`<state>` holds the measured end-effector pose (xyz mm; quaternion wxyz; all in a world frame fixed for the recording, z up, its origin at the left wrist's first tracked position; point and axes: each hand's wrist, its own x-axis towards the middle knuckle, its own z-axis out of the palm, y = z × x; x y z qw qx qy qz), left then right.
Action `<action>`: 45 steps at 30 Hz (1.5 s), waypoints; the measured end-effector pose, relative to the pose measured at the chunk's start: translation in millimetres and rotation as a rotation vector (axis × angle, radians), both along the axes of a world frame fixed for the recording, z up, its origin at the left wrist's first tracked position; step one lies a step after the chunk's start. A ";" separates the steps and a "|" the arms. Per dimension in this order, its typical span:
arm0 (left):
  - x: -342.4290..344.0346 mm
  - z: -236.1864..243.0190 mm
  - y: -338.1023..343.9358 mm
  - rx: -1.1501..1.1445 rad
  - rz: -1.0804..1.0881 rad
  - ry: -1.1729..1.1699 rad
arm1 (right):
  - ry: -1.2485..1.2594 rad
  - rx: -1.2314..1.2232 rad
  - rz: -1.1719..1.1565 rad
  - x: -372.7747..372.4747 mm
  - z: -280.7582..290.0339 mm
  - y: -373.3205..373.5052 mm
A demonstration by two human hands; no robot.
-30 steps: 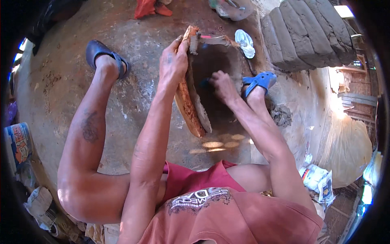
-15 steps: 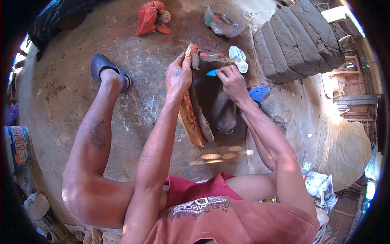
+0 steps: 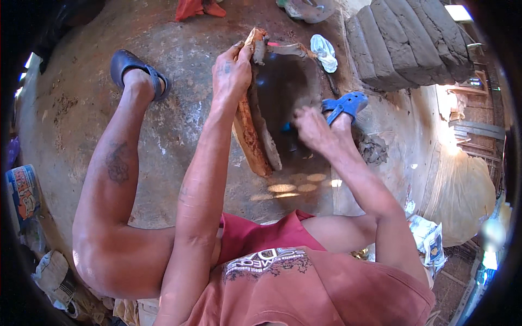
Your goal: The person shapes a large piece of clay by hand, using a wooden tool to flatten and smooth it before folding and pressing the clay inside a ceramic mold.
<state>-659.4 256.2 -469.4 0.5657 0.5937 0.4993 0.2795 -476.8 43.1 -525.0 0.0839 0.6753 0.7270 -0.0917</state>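
Note:
My left hand [image 3: 231,79] grips the upper part of a long orange-brown wooden piece [image 3: 250,142] whose inner edge is crusted with grey clay [image 3: 270,148]. Beside it lies a dark rectangular surface [image 3: 283,81], with a strip of wood and clay [image 3: 288,50] across its far end. Over that surface's right side, my right hand [image 3: 315,129] is closed, blurred by motion, on a small blue tool [image 3: 287,126]; only part of the tool shows. A crumpled white plastic bag [image 3: 324,53] lies just beyond the far right corner.
Stacked grey clay blocks [image 3: 408,41] stand at upper right. A red cloth [image 3: 190,11] and shallow bowl [image 3: 304,11] lie beyond. My clogged feet [image 3: 138,76] flank the work, with a grey clay lump [image 3: 372,149] near the right one. A printed bucket [image 3: 23,193] is at left.
My right hand swung up toward the far end with the blue tool, then came back toward me and rightward. My left hand stays on the wood; the camera view shifted.

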 end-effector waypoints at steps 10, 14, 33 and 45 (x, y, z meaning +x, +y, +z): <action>0.2 -12.3 5.5 0.044 0.011 -0.072 | 0.063 0.320 -0.052 -35.6 67.3 -1.6; 1.2 -8.0 0.9 0.028 0.022 -0.102 | -0.058 0.644 0.036 16.4 33.1 88.6; -4.9 -26.1 4.1 0.034 0.072 -0.086 | 0.097 -0.097 0.010 -54.0 51.6 -30.0; -23.6 -34.0 -6.1 -0.055 0.077 -0.166 | 0.213 0.050 -0.491 -99.0 13.2 -40.7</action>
